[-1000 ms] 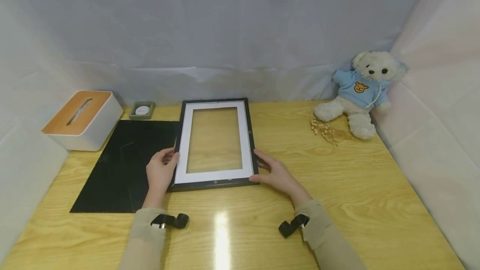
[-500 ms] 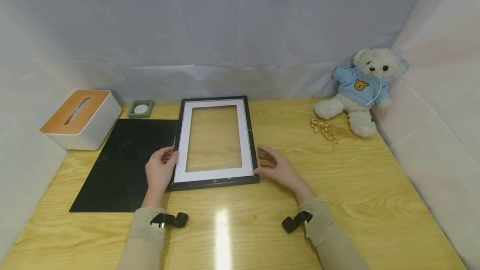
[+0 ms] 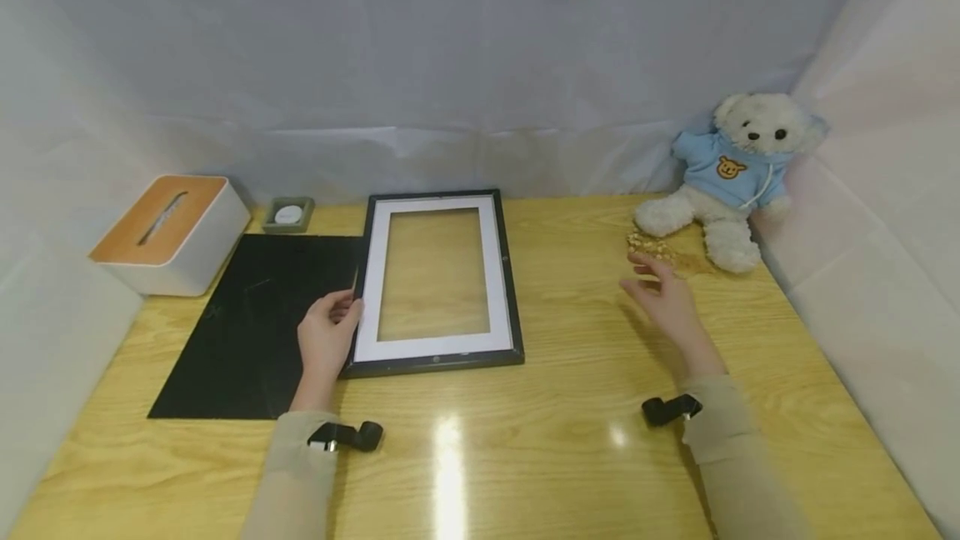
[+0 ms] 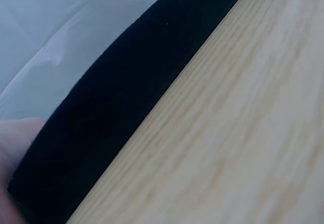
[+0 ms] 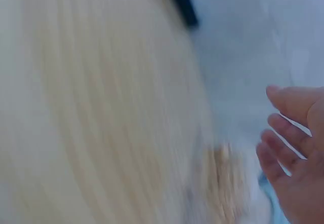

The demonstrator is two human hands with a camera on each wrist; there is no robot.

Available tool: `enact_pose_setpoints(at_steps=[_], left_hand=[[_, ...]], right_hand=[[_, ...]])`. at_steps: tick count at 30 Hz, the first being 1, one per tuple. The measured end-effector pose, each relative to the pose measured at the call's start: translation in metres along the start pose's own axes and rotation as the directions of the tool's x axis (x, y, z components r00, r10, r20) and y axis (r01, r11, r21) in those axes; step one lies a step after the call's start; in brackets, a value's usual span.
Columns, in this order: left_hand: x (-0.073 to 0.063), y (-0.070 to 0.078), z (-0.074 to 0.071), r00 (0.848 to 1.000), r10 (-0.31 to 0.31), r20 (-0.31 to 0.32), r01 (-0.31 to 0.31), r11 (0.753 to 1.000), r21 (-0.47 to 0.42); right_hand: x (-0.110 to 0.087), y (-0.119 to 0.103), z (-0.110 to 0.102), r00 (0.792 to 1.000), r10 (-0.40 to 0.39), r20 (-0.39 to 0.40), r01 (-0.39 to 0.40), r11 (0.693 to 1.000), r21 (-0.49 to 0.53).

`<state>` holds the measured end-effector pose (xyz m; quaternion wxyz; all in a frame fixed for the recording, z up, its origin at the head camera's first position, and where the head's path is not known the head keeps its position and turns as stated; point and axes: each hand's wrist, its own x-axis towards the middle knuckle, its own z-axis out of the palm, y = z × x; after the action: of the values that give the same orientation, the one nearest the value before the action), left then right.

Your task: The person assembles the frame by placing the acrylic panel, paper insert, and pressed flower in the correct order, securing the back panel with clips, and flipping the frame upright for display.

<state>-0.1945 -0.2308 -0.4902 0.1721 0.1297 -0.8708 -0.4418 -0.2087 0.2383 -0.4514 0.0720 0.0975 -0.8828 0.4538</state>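
Observation:
A black picture frame [image 3: 472, 361] with a white mat [image 3: 435, 348] lies flat on the wooden table, its window showing the wood below. My left hand [image 3: 327, 336] grips its left edge near the lower corner, thumb on the rim. The left wrist view has the frame's black side [image 4: 116, 97] close up, with part of the hand at its end. Off to the right, my right hand [image 3: 667, 307] is over the table with loosely bent fingers and nothing in them. Just beyond its fingertips is a small pile of dried yellowish bits [image 3: 648, 245], blurred in the right wrist view.
A black backing board [image 3: 247, 340] lies left of the frame, its right side beneath or against it. Behind it stand a tissue box [image 3: 187, 252] with an orange lid and a small green square dish [image 3: 288, 214]. A white teddy bear [image 3: 731, 173] in blue sits at back right.
My right hand has let go of the frame's right edge and moved right, towards the dried bits. The left hand keeps its grip; the frame stays in place.

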Motion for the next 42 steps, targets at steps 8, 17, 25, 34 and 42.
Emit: enact_pose_setpoints(at_steps=[8, 17, 25, 34, 42], left_hand=[[0.000, 0.000, -0.001, 1.000, 0.000, -0.001, 0.000, 1.000, 0.001], [-0.001, 0.001, -0.001, 1.000, -0.005, 0.005, 0.005, 1.000, -0.003], [0.000, 0.000, 0.000, 1.000, -0.005, 0.004, 0.005, 1.000, 0.001], [-0.001, 0.004, -0.002, 1.000, 0.007, 0.004, -0.007, 1.000, -0.002], [-0.001, 0.003, -0.002, 1.000, 0.003, -0.001, -0.003, 1.000, -0.007]], right_hand=[[0.009, 0.043, -0.059, 1.000, -0.018, -0.018, 0.010, 0.928, -0.374], [0.017, 0.065, -0.074, 0.992, 0.029, 0.124, 0.038, 0.863, -0.504], [0.025, 0.067, -0.071, 0.973, 0.150, 0.176, -0.037, 0.851, -0.524], [0.032, 0.065, -0.068, 0.987, 0.071, 0.146, 0.021, 0.838, -0.546], [0.034, 0.063, -0.066, 0.981, 0.056, 0.185, 0.059, 0.825, -0.561]])
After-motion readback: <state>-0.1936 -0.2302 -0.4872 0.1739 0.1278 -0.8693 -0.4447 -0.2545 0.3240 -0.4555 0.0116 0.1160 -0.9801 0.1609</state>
